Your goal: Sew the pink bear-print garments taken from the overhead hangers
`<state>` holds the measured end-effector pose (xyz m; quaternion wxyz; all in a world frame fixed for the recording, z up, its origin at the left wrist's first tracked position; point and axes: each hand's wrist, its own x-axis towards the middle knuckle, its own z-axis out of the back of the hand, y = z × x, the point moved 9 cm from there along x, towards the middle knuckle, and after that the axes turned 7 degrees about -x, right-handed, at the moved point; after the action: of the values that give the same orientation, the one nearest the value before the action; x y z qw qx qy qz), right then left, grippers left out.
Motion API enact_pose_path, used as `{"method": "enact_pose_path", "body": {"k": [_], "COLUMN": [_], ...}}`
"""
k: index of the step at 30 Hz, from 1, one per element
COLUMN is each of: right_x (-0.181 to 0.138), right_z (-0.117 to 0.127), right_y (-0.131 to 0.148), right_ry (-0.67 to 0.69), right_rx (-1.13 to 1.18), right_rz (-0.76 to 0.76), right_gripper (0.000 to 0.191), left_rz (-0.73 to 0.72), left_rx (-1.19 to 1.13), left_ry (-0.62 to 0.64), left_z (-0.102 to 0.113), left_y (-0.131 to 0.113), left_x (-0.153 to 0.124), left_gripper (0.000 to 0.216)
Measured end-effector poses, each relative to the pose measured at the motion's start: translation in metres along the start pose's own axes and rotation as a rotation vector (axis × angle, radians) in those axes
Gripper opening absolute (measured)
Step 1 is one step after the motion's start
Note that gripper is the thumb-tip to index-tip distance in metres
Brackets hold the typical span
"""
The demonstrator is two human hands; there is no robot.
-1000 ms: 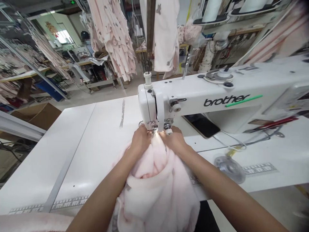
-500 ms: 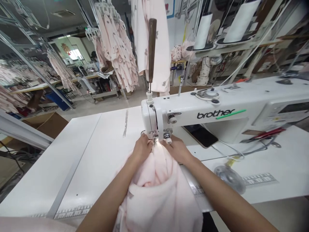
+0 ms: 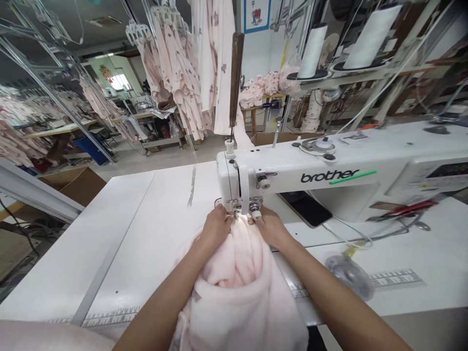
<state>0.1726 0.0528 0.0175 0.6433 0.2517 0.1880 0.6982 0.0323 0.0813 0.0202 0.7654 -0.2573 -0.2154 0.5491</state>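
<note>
Left hand (image 3: pixel 216 226), presser foot's (image 3: pixel 236 214) 8 o'clock, right hand (image 3: pixel 269 228), 4 o'clock, hold pink garment (image 3: pixel 243 307); apparently stitching. Next likely needs steady feed.

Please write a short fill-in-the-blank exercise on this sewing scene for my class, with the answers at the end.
1. The bare left hand and bare right hand touch soft plush fabric coloured pale ____.
2. The black lettering on the long white sewing machine spells ____.
3. The thin straight strip by that lettering is coloured ____.
4. The flat, dark-screened phone lies closer to the ____ hand.

Missing words: pink; brother; green; right.
</note>
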Motion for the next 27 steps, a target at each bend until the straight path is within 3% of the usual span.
{"method": "enact_pose_path", "body": {"k": [5,14,18,21,24,25,27], "right_x": [-0.004,0.0,-0.005,-0.029,-0.063,-0.075,-0.096], "right_z": [0.001,-0.007,-0.002,-0.006,-0.008,-0.008,-0.008], "right_y": [0.003,0.009,0.018,0.043,0.086,0.104,0.14], "right_ry": [0.031,0.012,0.057,0.217,0.376,0.414,0.456], "right_rx": [0.048,0.005,0.013,0.081,0.35,0.444,0.551], "right_rz": [0.02,0.071,0.113,0.231,0.326,0.351,0.412], "right_gripper": [0.029,0.006,0.012,0.009,0.011,0.016,0.029], "left_rz": [-0.006,0.018,0.029,0.036,0.127,0.186,0.281], "left_rx": [-0.029,-0.06,-0.105,-0.193,-0.474,-0.643,-1.027], "left_ry": [0.005,0.012,0.098,0.236,0.311,0.282,0.098], "left_z": [-0.001,0.001,0.008,0.02,0.043,0.055,0.093], "left_y": [0.0,-0.004,-0.011,-0.013,-0.012,-0.012,-0.012], "left_x": [-0.002,-0.005,-0.016,-0.051,-0.115,-0.14,-0.194], "left_gripper": [0.021,0.026,0.021,0.011,0.022,0.027,0.033]}}
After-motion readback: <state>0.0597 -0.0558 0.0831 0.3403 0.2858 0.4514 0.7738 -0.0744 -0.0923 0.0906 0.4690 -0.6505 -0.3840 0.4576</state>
